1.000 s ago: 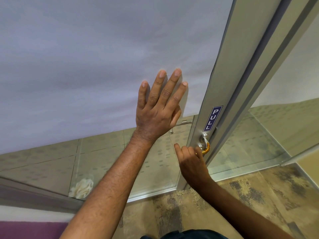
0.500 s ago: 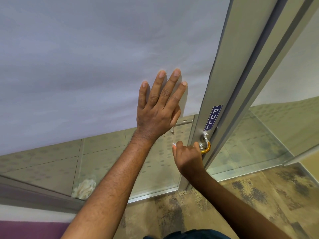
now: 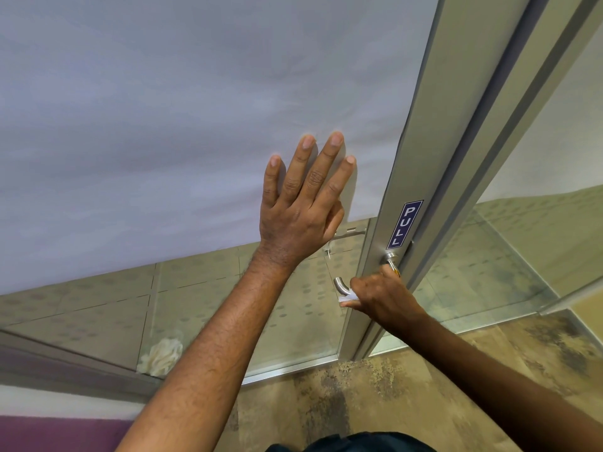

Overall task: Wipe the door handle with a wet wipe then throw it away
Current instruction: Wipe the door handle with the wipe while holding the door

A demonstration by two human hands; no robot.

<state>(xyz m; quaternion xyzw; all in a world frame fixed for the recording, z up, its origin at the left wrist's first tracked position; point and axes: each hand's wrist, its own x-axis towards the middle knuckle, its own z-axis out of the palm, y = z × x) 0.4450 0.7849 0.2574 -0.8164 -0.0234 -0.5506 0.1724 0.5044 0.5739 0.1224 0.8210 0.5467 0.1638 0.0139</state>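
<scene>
The curved brushed-metal door handle (image 3: 340,286) juts from the grey aluminium door frame (image 3: 411,158), its free end showing at nine o'clock of the right hand (image 3: 380,296). That hand is closed around the lever, pinching a small white wet wipe (image 3: 346,298) against it. The wipe looks limp, damp and slippery, best gripped bunched between fingertips. At eleven o'clock, the left hand (image 3: 301,216) lies flat, fingers spread, empty, on the frosted glass door panel (image 3: 195,109).
</scene>
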